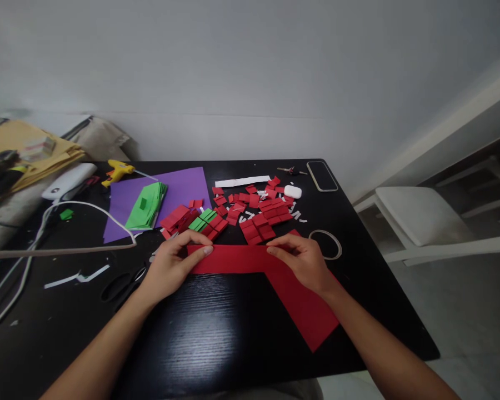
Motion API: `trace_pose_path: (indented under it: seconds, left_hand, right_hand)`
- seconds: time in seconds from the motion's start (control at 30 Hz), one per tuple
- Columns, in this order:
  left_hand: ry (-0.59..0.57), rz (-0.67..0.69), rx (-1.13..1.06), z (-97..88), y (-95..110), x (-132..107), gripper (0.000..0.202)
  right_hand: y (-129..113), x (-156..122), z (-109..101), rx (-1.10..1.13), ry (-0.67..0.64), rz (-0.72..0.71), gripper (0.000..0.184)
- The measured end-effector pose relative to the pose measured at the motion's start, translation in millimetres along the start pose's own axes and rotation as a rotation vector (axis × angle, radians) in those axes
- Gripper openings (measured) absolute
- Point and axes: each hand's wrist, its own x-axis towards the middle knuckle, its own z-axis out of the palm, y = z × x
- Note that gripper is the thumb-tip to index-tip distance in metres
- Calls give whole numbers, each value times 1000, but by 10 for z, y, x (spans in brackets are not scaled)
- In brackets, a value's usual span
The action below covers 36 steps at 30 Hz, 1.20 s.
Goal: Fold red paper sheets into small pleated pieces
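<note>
A red paper strip (233,260) stretches level between my two hands. My left hand (177,261) pinches its upper left corner between thumb and fingers. At the other end, my right hand (302,258) pinches the upper edge the same way. A larger red paper sheet (302,311) lies slanted on the table, partly under my right hand and forearm. Just beyond the strip sit folded red paper pieces (256,228) and a folded green paper piece (203,220). Black-handled scissors (123,286) lie beside my left wrist, their blades mostly hidden.
The black table (275,355) holds purple paper (179,180), a green paper stack (148,205), a yellow glue gun (117,172) and a white cable (87,250). Keys (291,170), a phone (322,176), a white case (292,191) and a tape ring (335,244) lie right. A white chair (412,216) stands beyond.
</note>
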Motion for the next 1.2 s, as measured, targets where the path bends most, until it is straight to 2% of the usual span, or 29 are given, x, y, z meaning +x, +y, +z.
trace_pose_path:
  seconds: [0.1, 0.17, 0.23, 0.27, 0.33, 0.4, 0.5, 0.57, 0.7, 0.87, 1.0, 1.13, 1.2]
  left_hand:
    - [-122, 7, -8, -93, 51, -5, 23]
    - [-294, -35, -92, -159, 88, -7, 31]
    - [-495, -103, -247, -181, 109, -13, 45]
    - [-572, -138, -328, -162, 115, -19, 52]
    - [-643, -213, -427, -59, 129, -41, 60]
    - [-687, -266, -397, 106, 156, -80, 58]
    - [-666, -258, -328, 351, 207, -150, 44]
    - [-638, -256, -345, 449, 224, -186, 37]
    - [-619, -308, -433, 488, 199, -205, 34]
    - [-520, -377, -512, 495, 161, -204, 36]
    - [-428, -376, -518, 530, 148, -225, 40]
    - [-341, -333, -443, 557, 147, -233, 41]
    - [-315, -323, -400, 570, 158, -235, 41]
  right_hand:
    - [-2, -17, -11, -28, -5, -34, 10]
    - [-22, -32, -22, -13, -62, -80, 10]
    - [-60, -49, -25, 36, -172, -146, 10]
    - [-84, -59, -21, 61, -232, -190, 10]
    - [-135, -84, 2, 73, -326, -302, 11]
    - [-174, -115, 36, 13, -357, -405, 12]
    - [-197, -170, 82, -119, -327, -484, 12]
    - [-192, -206, 98, -166, -299, -508, 13]
    - [-170, -252, 103, -203, -244, -527, 15]
    - [-124, -223, 137, -156, -217, -518, 18]
    - [-82, -185, 206, -10, -193, -343, 18]
    - [-56, -185, 287, 358, -185, 2, 21]
    - [-46, -186, 321, 513, -199, 120, 23]
